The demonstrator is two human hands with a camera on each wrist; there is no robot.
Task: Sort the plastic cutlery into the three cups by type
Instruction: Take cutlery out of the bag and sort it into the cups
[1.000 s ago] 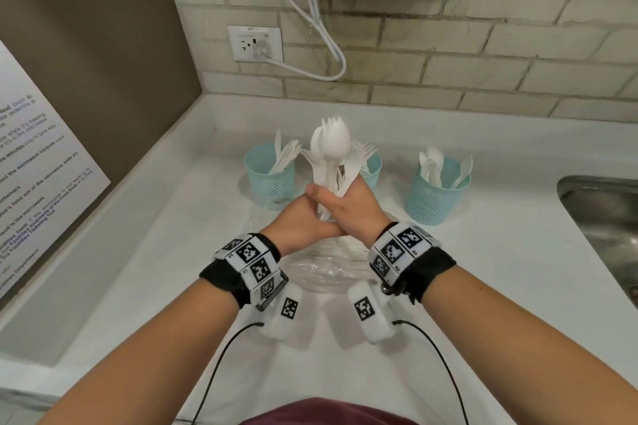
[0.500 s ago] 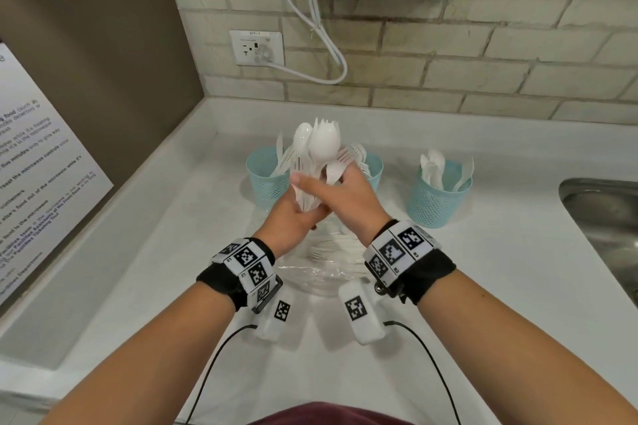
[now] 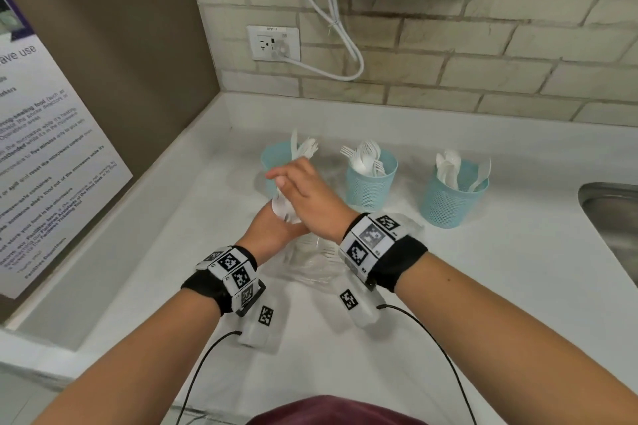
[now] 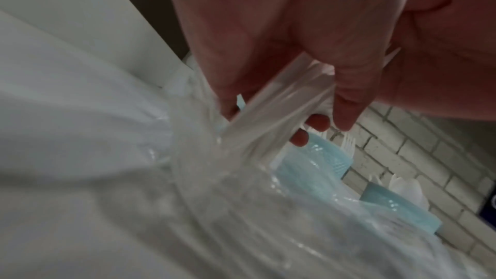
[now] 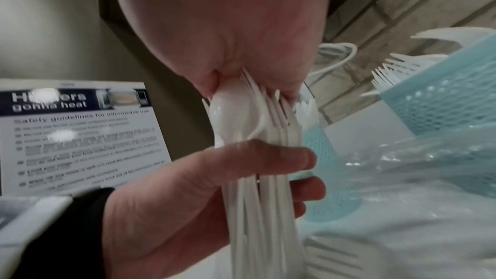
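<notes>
One bundle of white cutlery (image 5: pixel 257 188), hidden in my head view, fills my right-wrist view: left hand (image 5: pixel 171 209) grips it, right hand (image 5: pixel 230 35) presses its tips.

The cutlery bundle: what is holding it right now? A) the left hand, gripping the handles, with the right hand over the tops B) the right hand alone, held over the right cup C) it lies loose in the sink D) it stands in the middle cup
A: the left hand curls round the handles of the bundle, while the right hand covers its top ends, in front of the left cup.
</notes>
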